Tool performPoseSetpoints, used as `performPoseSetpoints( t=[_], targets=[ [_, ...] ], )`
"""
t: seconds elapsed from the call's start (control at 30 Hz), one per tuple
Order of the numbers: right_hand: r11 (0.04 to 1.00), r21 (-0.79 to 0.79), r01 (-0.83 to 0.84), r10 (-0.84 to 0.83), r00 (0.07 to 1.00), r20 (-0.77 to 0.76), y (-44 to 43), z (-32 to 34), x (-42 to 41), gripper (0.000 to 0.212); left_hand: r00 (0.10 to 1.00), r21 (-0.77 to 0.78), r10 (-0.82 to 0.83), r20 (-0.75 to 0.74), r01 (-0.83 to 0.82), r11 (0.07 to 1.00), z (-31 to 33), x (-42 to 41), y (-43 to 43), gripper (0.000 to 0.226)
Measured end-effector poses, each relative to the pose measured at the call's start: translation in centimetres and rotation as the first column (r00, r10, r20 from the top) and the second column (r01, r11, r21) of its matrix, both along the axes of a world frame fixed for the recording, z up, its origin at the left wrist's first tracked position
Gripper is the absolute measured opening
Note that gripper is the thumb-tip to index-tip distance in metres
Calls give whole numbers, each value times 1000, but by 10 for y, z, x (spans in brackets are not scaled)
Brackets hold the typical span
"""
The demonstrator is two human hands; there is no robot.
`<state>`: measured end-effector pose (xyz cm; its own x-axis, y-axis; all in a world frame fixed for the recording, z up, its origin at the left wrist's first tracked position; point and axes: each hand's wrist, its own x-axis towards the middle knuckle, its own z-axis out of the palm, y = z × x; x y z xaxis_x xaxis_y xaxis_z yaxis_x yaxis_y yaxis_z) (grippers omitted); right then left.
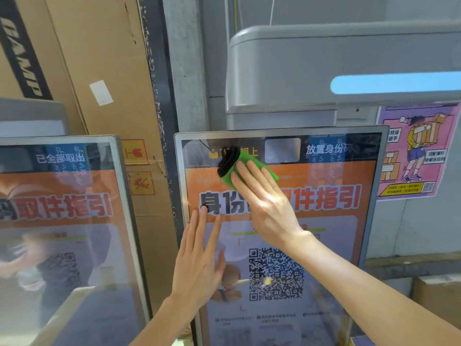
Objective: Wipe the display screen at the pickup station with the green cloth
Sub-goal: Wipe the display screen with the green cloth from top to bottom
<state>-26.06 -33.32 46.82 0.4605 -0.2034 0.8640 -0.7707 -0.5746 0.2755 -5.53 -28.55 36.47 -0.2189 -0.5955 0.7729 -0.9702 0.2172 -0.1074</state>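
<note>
Right hand pressing green cloth flat against display screen, high up near top edge, left of centre. Grip wide open: fingers lying straight over cloth, not curling round it. Black bunched part of cloth poking out at left. Left hand resting lower on same screen by left edge, grip open too, fingers straight and spread, holding nothing. Second screen standing just beside at left, cardboard boxes leaning behind it; pink poster hanging at right.

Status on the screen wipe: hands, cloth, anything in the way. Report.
Right hand flat on green cloth, pressing it to display screen near top. Left hand open, fingers straight, over screen's left side. Nothing else in the way.
</note>
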Motion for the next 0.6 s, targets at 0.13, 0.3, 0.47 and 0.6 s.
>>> performPoseSetpoints(
  t=[0.13,0.3,0.47,0.6],
  targets=[
    [1000,-2,-11,10,981,-192,6,-20,-12,69,999,41,-13,-52,15,999,-2,-1,1,99],
    [1000,-7,30,-30,999,39,5,16,9,72,999,68,-19,-33,21,997,-2,-2,4,92],
    [1000,-7,20,-20,999,-26,4,-14,18,73,996,85,-67,-58,72,994,-5,4,9,91],
    [999,-20,26,-28,993,-117,10,-29,11,67,999,106,-36,-6,37,994,-22,14,14,97]
  ],
)
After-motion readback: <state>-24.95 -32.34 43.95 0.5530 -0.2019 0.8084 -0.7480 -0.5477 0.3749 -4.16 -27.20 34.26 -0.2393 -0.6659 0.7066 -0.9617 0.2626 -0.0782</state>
